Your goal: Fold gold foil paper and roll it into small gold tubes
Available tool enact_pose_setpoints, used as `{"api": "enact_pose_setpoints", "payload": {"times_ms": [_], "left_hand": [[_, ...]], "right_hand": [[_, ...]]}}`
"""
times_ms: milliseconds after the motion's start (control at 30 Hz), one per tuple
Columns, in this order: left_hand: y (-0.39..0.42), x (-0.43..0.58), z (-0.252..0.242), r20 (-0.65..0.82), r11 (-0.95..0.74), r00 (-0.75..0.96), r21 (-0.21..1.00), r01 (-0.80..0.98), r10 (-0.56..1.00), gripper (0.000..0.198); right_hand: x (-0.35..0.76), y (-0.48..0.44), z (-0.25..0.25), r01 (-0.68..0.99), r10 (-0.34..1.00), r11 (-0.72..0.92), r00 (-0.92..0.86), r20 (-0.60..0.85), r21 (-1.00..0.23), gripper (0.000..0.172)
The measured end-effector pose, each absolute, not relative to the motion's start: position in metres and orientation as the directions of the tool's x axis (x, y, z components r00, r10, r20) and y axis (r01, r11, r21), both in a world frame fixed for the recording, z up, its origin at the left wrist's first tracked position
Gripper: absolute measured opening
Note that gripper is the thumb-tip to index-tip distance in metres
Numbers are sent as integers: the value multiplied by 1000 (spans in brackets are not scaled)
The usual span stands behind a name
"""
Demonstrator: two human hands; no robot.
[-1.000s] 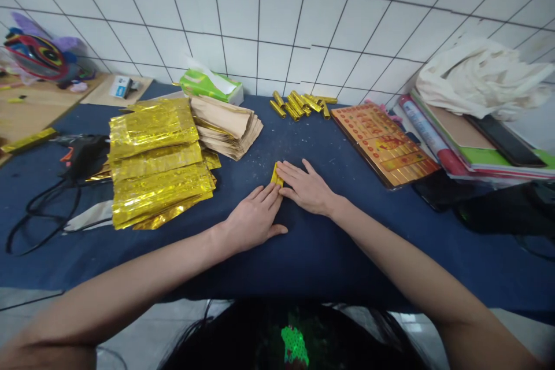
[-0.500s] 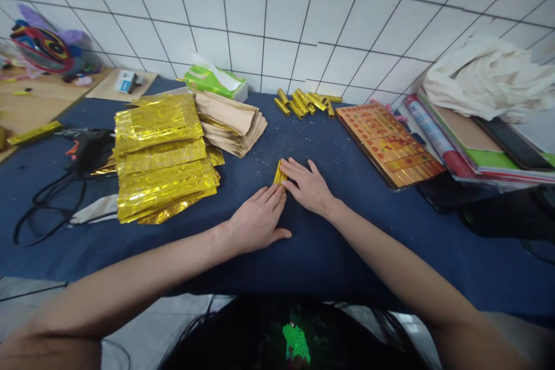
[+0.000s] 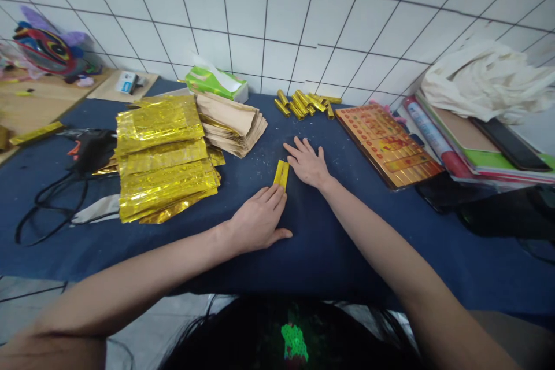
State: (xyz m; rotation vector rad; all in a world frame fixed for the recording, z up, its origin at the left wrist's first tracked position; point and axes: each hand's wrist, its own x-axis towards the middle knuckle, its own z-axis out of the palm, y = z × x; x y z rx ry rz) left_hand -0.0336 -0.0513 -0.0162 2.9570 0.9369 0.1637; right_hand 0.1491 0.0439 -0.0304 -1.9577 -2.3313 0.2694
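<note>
- Partly covered is the gold strip (image 3: 281, 172) by the left hand (image 3: 256, 221), fingers laid flat, close together.
- Just beside, the right hand (image 3: 309, 165) is spread open, empty.

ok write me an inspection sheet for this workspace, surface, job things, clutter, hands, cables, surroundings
surface: dark blue table covering, faintly speckled near the middle
job's things: flat, shiny gold foil-like strip, partly covered; layered stack of crinkled gold foil sheets; small shiny gold tubes piled near the wall
clutter: green-and-white tissue box; orange patterned flat pack; crumpled cream cloth; black trigger-handled tool
hands: left hand palm down, fingers on the strip; right hand open beside it, contact unclear
cables: black cable looped at the table's left
surroundings: white tiled wall with dark grout lines
</note>
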Motion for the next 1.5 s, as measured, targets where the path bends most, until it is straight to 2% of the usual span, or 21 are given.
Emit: {"api": "enact_pose_setpoints", "payload": {"times_ms": [100, 233, 333, 433, 533, 633, 767, 1133, 1200, 1333, 1400, 1500], "left_hand": [[-52, -34, -15, 90, -815, 810, 63, 576, 580, 70], [-52, -34, -15, 83, -804, 800, 70, 590, 595, 71], [-52, -34, -16, 85, -808, 803, 68, 586, 590, 71], [-52, -35, -17, 94, -807, 801, 65, 587, 591, 72], [-52, -35, -17, 92, -807, 801, 72, 587, 591, 70], [-52, -36, -16, 90, -813, 809, 72, 577, 582, 68], [-52, -36, -15, 93, -818, 813, 71, 570, 575, 68], [-49, -33, -17, 87, -808, 803, 95, 582, 589, 79], [-49, -33, -18, 96, -808, 803, 96, 581, 588, 79], [-49, -34, -19, 106, -809, 802, 99, 580, 588, 79], [-50, -34, -18, 108, -808, 801, 103, 581, 589, 79], [-50, -34, -18, 101, -811, 805, 107, 575, 584, 77]], "right_hand": [[151, 48, -30, 966, 985, 157, -168, -36, -203, 46], [152, 41, -28, 941, 983, 170, -184, -21, -291, 49], [146, 27, -23, 913, 962, 270, -272, 39, -305, 56], [141, 18, -20, 879, 911, 400, -412, 9, -260, 72], [143, 23, -21, 902, 922, 353, -380, -68, -248, 82], [148, 38, -24, 933, 954, 249, -282, -101, -259, 77], [150, 52, -25, 953, 979, 149, -180, -98, -263, 72], [150, 53, -32, 951, 996, 82, -88, -7, -298, 61], [149, 50, -31, 946, 997, 67, -71, -2, -317, 68], [145, 42, -28, 932, 977, 181, -207, -51, -314, 86], [144, 41, -27, 934, 966, 216, -247, -77, -285, 90], [146, 48, -28, 947, 974, 183, -212, -83, -265, 91]]}}
